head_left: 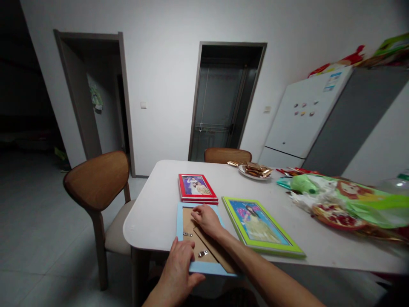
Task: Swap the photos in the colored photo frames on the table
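Note:
A light blue picture frame (pixel 209 267) lies face down at the table's near edge, its brown backing board (pixel 200 244) showing. My left hand (pixel 179 265) grips the lower left corner of this frame, fingers on top and thumb by the bottom edge. Across the frame reaches my right hand (pixel 207 219), its fingers closed and pressed near the top of the board; whatever they pinch is hidden. Small metal pieces (pixel 203 253) sit on the board. Just behind is a red picture frame (pixel 198 198), and to the right lies a green picture frame (pixel 271 248), both face up.
On the white table (pixel 150 209) stand a plate of wrapped snacks (pixel 255 170) and, at right, a red dish (pixel 338 219) beside green plastic bags (pixel 367 204). Wooden chairs stand at left (pixel 96 183) and behind (pixel 227 154). A fridge (pixel 300 115) is at back right.

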A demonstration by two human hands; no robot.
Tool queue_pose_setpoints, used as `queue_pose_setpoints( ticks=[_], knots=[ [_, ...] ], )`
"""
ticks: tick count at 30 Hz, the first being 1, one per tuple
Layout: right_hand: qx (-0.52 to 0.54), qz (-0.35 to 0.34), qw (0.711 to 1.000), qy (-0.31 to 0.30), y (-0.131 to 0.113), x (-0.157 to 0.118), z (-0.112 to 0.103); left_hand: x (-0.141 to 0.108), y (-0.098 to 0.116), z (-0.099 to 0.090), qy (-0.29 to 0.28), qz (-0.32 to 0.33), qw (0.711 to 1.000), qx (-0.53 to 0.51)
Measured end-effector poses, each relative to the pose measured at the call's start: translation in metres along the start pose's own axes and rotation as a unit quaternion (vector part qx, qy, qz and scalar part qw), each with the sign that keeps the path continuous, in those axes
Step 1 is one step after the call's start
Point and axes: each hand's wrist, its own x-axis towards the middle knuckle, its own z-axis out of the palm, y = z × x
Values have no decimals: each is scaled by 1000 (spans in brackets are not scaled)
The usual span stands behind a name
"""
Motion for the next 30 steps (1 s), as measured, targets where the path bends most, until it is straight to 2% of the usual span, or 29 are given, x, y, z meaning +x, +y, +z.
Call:
queue_pose_setpoints(
  ticks=[2, 5, 8, 12, 20, 30],
  knots=[
    [29, -104, 994, -5, 0, -26, -9, 0, -1, -1, -1, -1, 1000, 3],
    [42, -250, 965, -61, 2, -64, -24, 0, 0, -3, -1, -1, 1000, 3],
    [3, -310, 946, -93, 0, -87, -36, 0, 1, -4, 1, 0, 1000, 0],
    [-23, -317, 943, -99, -4, -97, -40, 0, -1, -2, 3, -2, 1000, 4],
    [-7, -264, 960, -90, 0, -112, -40, 0, -1, -2, 7, 10, 1000, 11],
    [-19, -267, 959, -95, 5, -113, -40, 2, -1, -1, 10, 11, 1000, 5]
  ],
)
